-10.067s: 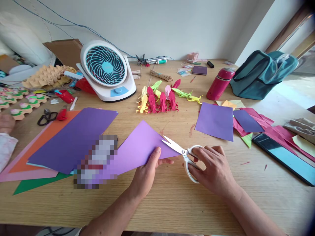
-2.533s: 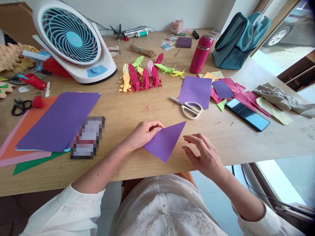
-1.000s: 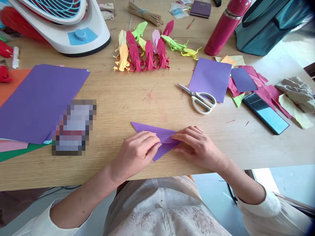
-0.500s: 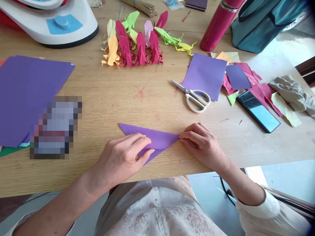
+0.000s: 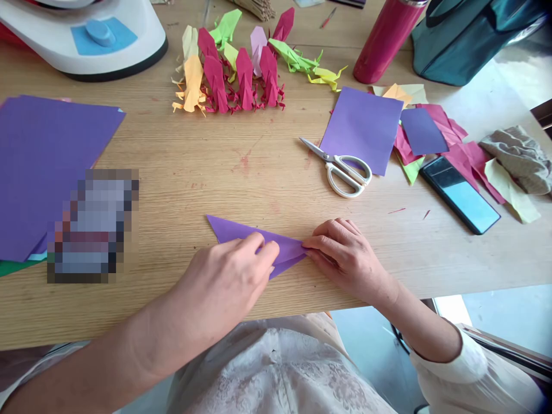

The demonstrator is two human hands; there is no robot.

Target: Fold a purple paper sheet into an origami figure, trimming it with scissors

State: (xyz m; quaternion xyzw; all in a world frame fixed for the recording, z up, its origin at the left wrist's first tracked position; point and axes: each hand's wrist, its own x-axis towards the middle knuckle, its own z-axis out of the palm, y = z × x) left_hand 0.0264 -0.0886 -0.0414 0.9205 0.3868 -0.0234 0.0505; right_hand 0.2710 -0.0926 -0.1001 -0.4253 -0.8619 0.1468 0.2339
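A folded sheet of purple origami paper (image 5: 235,228) lies on the table in front of me, with a slim point at each end. My right hand (image 5: 345,253) pinches its right point between thumb and fingers. Over the paper's middle and lower part is my left hand (image 5: 235,270), its fingers curled and pressed against the fold. The left thumb is mostly hidden, and so is the paper beneath that hand. Beyond the paper lie white-handled scissors (image 5: 347,175), resting partly on a square purple sheet (image 5: 366,123).
Several folded paper figures (image 5: 245,80) stand at the back. Purple sheets (image 5: 47,167) and a blurred-out device (image 5: 92,227) lie left, below a white appliance (image 5: 129,54). Rightward are a phone (image 5: 461,195), paper scraps (image 5: 468,161), a crumpled cloth (image 5: 517,158), a red bottle (image 5: 386,43) and a teal bag (image 5: 461,49).
My left hand has slid right along the fold, and its fingers have curled in more. My right hand still pinches the right point, slightly further left. The view has shifted a little.
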